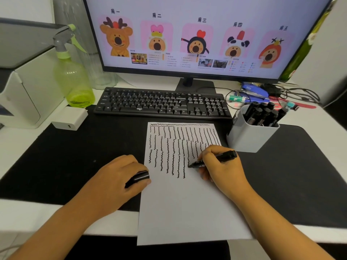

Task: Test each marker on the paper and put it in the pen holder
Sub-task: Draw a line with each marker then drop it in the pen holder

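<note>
the right hand (221, 164) pinches 1 marker (214, 159), tip on the paper (180, 203); the left hand (120, 177) curls round its cap (138, 178). the pen holder (251, 136), far right, looks full; forcing this 1 in could tip it.

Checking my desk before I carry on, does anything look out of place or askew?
Only the paper stands out: it lies slightly askew, its lower edge hanging past the black mat and over the desk's front edge. No spill or damage shows.
</note>
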`<state>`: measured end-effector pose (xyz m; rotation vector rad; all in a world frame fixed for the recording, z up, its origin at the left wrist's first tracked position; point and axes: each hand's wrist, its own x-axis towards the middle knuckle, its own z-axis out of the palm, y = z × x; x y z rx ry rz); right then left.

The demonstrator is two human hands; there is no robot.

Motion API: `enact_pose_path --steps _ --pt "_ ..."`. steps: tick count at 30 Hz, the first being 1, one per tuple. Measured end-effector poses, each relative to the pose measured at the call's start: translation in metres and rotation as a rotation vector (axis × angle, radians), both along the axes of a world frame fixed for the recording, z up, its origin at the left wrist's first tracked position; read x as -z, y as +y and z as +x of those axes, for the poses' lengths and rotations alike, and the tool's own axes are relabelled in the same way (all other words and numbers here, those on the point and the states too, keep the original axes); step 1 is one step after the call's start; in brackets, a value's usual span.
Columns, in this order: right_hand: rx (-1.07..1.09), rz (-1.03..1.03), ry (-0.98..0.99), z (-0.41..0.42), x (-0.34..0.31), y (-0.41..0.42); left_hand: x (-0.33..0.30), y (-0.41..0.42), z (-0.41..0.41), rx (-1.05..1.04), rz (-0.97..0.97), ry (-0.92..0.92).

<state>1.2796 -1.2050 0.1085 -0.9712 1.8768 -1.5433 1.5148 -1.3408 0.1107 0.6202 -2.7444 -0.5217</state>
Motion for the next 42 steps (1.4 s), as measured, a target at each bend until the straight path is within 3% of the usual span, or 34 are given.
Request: enact_pose_path --steps 27,34,42 --pt "-0.102 0.018 0.012 0.001 0.0 0.006 -0.003 0.001 -0.001 0.0 -0.014 -0.007" --pt "0.034 -0.2 -0.002 -0.003 -0.006 0.011 -0.004 0.002 -0.001 0.003 -0.039 0.015" --pt "0.055 -0.292 -0.036 0.01 -0.03 0.023 -0.015 0.013 -0.001 0.039 -0.104 0.136"
